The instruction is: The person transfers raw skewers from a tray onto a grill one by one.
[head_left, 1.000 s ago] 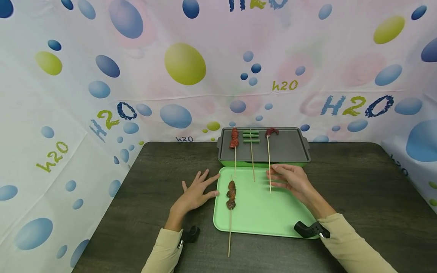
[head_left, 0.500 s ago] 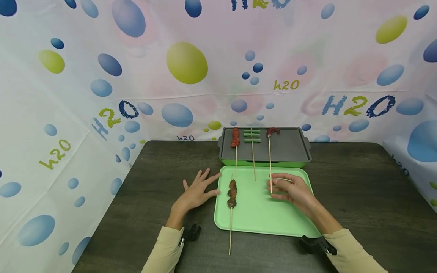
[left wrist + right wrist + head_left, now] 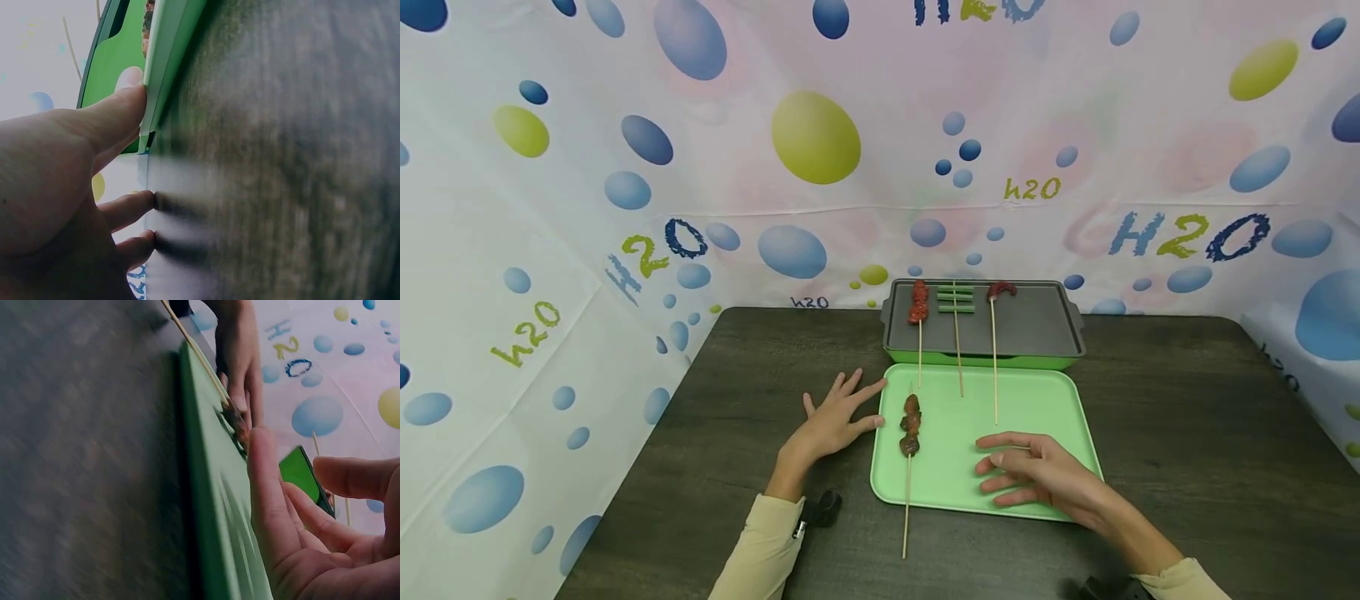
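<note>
My left hand (image 3: 831,427) lies with spread fingers on the table, its thumb and index fingertip at the left rim of a light green tray (image 3: 955,487). Above the tray's right front part, my right hand (image 3: 1037,475) has loosely bent fingers around nothing. On the tray's left side lies a skewer of brown meat chunks (image 3: 910,425), its stick jutting past the front rim. Across the dark grill plate (image 3: 1037,321) lie a skewer with red pieces (image 3: 918,302), one with green stalks (image 3: 956,298) and one with a curled dark red piece (image 3: 1001,290). Their sticks point toward me.
The grill plate sits on a green base (image 3: 1037,362) just behind the tray. A dark wooden table (image 3: 1187,417) extends to both sides. A white curtain (image 3: 880,150) with blue and yellow spots hangs at the table's back edge.
My right hand has let go of the stick of the curled dark red skewer and drawn back toward me over the tray. The left hand has kept its place.
</note>
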A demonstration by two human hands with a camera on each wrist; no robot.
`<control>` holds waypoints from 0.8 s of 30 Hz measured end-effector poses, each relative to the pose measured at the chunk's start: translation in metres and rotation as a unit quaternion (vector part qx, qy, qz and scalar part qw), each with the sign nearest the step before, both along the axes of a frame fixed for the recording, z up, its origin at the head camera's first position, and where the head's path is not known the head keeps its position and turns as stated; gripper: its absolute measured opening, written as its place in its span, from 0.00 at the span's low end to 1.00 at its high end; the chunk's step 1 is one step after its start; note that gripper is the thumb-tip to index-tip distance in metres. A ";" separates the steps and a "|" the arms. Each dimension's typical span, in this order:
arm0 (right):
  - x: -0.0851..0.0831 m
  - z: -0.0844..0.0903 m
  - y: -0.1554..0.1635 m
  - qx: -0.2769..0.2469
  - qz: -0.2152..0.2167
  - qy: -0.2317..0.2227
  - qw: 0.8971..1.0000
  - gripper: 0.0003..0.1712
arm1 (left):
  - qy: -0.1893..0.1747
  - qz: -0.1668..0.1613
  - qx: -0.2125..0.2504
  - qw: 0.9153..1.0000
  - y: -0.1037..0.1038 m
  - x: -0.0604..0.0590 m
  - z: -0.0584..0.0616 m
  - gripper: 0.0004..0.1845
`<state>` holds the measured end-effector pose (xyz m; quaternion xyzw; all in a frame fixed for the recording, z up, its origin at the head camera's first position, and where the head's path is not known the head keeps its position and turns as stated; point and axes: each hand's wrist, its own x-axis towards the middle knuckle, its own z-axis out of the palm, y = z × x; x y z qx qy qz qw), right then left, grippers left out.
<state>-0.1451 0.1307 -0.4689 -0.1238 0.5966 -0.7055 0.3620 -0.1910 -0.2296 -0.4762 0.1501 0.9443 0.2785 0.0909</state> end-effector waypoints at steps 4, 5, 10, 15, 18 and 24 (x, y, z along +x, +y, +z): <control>0.012 -0.002 -0.006 -0.012 0.016 -0.007 1.000 0.31 | 0.002 -0.002 -0.001 1.000 0.000 0.000 0.000 0.34; 0.015 -0.002 -0.007 -0.016 0.018 -0.009 1.000 0.30 | 0.001 -0.001 0.000 1.000 0.000 0.000 0.000 0.34; 0.027 -0.005 -0.016 -0.054 0.043 -0.041 0.997 0.30 | 0.000 -0.001 0.000 1.000 0.000 0.000 0.001 0.35; 0.039 -0.010 -0.027 -0.076 0.062 -0.073 0.992 0.31 | 0.002 -0.001 -0.001 1.000 0.000 0.000 0.001 0.35; 0.044 -0.013 -0.034 -0.084 0.067 -0.091 0.990 0.33 | 0.003 0.000 -0.001 1.000 0.000 0.000 0.002 0.35; 0.050 -0.015 -0.050 -0.119 0.095 -0.133 0.979 0.38 | 0.002 0.000 0.000 1.000 0.001 0.001 0.001 0.34</control>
